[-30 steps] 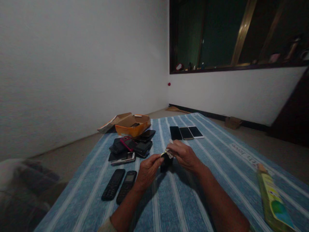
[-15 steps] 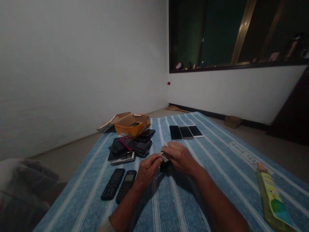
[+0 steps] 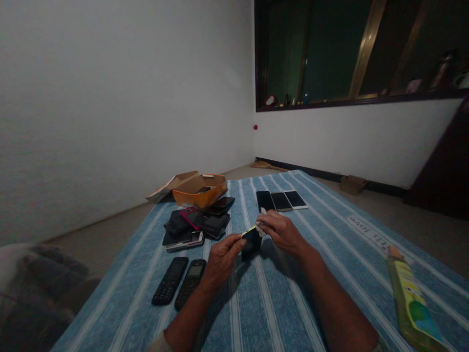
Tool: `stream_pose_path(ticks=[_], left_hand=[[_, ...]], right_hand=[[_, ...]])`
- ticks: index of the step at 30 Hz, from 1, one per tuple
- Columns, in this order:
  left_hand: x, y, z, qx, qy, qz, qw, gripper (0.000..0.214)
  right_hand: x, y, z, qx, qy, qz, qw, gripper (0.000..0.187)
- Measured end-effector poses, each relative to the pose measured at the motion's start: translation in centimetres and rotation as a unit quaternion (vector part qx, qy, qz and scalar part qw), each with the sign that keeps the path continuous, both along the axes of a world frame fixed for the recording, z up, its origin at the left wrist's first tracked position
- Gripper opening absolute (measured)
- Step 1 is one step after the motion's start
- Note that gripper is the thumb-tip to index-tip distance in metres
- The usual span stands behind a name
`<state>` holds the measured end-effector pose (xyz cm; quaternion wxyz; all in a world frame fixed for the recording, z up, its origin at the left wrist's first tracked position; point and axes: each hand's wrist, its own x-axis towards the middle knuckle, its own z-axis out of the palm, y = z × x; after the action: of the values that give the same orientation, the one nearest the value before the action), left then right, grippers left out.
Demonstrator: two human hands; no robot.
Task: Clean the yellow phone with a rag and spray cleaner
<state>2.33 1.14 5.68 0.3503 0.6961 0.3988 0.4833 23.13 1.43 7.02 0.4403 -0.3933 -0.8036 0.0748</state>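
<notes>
My left hand (image 3: 224,255) is closed on the left edge of a smartphone (image 3: 251,244) with a dark screen and a yellow-green edge. The phone is tilted above the striped cloth. In my right hand (image 3: 282,231) a crumpled white tissue (image 3: 261,226) is pinched, and it touches the phone's upper right corner. Two black keypad phones, one (image 3: 170,280) left of the other (image 3: 191,282), lie beside my left forearm. Beyond my hands, a black phone (image 3: 264,200), a gold-edged phone (image 3: 281,201) and a white phone (image 3: 296,199) lie side by side.
A blue striped cloth (image 3: 293,313) covers the table. On the left lies a pile of several phones (image 3: 198,222) before an orange cardboard box (image 3: 200,196) with its flap up. A bottle of yellow-green liquid (image 3: 414,303) lies at the right. A window (image 3: 330,54) is behind.
My right hand has moved slightly right along the phone's top edge with the tissue. The phone's screen and yellow-green edge, mostly covered before, now show between my hands.
</notes>
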Motion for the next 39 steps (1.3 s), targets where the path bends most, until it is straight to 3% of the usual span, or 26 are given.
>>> stream_pose_path(ticks=[10, 18, 23, 30, 35, 39], left_hand=[[0.0, -0.3, 0.4, -0.006, -0.008, 0.019, 1.0, 0.017], [-0.4, -0.1, 0.2, -0.016, -0.009, 0.04, 0.999, 0.021], [-0.7, -0.1, 0.1, -0.024, -0.013, 0.032, 0.999, 0.019], [-0.5, 0.1, -0.4, -0.06, -0.037, -0.006, 0.998, 0.026], [-0.3, 0.4, -1.4, -0.07, -0.02, -0.019, 0.997, 0.029], [-0.5, 0.5, -2.5, -0.073, 0.009, -0.014, 0.997, 0.028]], right_hand=[[0.5, 0.7, -1.0, -0.068, 0.145, 0.002, 0.987, 0.017], [-1.2, 1.0, -2.3, -0.215, 0.34, 0.072, 0.913, 0.019], [-2.1, 0.6, -2.5, -0.236, 0.369, 0.068, 0.897, 0.019], [-1.2, 0.6, -1.8, -0.175, 0.287, 0.045, 0.941, 0.018], [-0.3, 0.2, -0.5, -0.079, 0.098, 0.009, 0.992, 0.014], [-0.6, -0.5, 0.4, -0.038, -0.052, -0.038, 0.997, 0.015]])
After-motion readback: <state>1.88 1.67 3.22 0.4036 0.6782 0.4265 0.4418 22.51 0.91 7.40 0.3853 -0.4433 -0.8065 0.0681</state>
